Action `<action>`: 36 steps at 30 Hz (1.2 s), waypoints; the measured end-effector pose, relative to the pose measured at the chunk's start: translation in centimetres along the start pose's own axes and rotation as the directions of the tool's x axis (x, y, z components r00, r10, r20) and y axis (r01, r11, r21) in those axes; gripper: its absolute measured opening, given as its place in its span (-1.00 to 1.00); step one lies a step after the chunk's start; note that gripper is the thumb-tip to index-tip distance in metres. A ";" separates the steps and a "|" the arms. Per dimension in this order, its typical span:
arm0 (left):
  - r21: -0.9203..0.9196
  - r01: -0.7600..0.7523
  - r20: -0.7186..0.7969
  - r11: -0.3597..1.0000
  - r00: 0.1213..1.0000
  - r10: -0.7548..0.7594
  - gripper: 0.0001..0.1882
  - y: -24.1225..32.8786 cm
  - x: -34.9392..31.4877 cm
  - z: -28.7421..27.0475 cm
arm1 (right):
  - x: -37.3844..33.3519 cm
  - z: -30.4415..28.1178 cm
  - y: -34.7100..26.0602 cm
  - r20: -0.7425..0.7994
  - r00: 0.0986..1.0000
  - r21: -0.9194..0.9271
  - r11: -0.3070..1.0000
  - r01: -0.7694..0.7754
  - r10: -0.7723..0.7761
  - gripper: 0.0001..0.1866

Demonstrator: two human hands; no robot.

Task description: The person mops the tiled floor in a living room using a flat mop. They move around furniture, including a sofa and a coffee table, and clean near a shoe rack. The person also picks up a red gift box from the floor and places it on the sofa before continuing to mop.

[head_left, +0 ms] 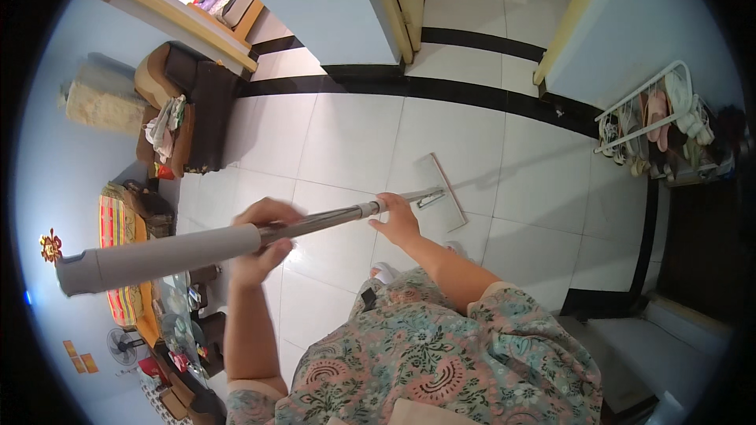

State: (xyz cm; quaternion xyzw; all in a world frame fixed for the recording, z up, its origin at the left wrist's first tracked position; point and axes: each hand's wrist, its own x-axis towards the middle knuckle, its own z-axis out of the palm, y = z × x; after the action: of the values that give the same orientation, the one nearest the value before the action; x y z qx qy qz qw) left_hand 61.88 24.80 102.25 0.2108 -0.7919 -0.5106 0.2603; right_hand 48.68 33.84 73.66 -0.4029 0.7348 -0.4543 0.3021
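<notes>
A flat mop [173,256] slants across the view, its thick grey grip toward me at the left and its metal pole running away to the right. My left hand [256,264] is curled round the pole at the lower end of the grip, a little blurred. Farther down, my right hand [400,222] closes on the pole by a pale collar. The mop's flat rectangular head [447,193] rests on the white tiled floor [346,142], ahead of my feet in light slippers [383,272].
At the left stand a dark brown sofa chair [209,110] with cloths on its arm, a seat with a striped cover [118,224], a glass table [179,311] and a fan [124,344]. A white shoe rack [642,114] stands at the right. Doorways open beyond black floor strips [472,93].
</notes>
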 end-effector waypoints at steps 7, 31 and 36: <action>0.130 -0.233 0.292 0.964 0.938 0.187 -0.88 5.5 2.9 3.3 | 0.5 -3.3 5.1 -0.088 0.990 -0.054 0.991 -0.119 0.114 -0.84; -0.139 0.286 0.173 0.948 0.950 -0.262 -0.84 -9.8 2.2 1.7 | 9.3 -6.6 20.0 0.154 0.964 -0.268 0.930 0.252 -0.216 -0.74; -0.082 0.389 -0.005 0.918 0.921 -0.391 -0.89 -4.9 -6.1 -13.5 | 6.4 10.4 3.6 0.307 0.940 -0.032 0.985 0.167 -0.149 -0.83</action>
State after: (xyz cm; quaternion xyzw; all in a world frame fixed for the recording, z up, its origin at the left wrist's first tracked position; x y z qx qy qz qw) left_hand 75.39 17.10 101.19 0.3593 -0.7102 -0.5809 0.1702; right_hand 52.81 24.79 65.71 -0.5341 0.6578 -0.3882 0.3624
